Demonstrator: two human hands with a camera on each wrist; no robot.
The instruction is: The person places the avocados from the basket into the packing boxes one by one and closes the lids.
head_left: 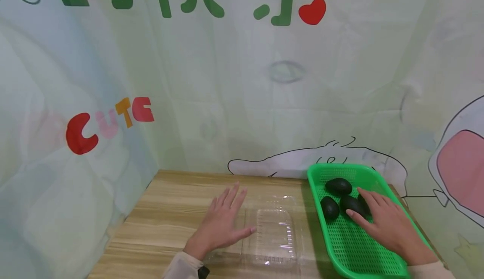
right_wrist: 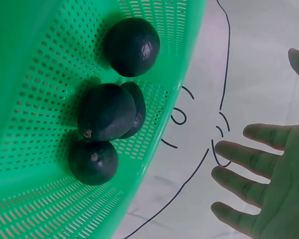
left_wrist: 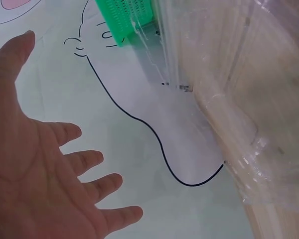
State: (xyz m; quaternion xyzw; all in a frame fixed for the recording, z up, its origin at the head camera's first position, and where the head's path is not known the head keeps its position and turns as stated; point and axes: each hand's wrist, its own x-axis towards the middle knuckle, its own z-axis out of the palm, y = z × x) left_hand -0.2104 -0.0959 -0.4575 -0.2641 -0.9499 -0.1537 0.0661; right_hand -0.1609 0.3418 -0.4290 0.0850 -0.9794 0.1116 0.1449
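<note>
My right hand [head_left: 391,226] hovers over the right side of a green plastic basket [head_left: 324,239], fingers spread and holding nothing. Several dark avocados [head_left: 338,186] lie toward the basket's far end, one of them partly hidden by that hand in the head view. In the right wrist view the avocados [right_wrist: 107,112] sit together, apart from the fingers. To the left, my left hand [head_left: 221,224] is spread wide and holds nothing, its thumb at the left edge of a clear plastic container [head_left: 274,232]. The left wrist view shows the transparent plastic [left_wrist: 249,109] close by.
A wooden tabletop [head_left: 166,216] carries the container and the basket. Behind it hangs a printed cloth [head_left: 227,102] with green characters, a red heart and coloured letters, and it continues along the left and right sides.
</note>
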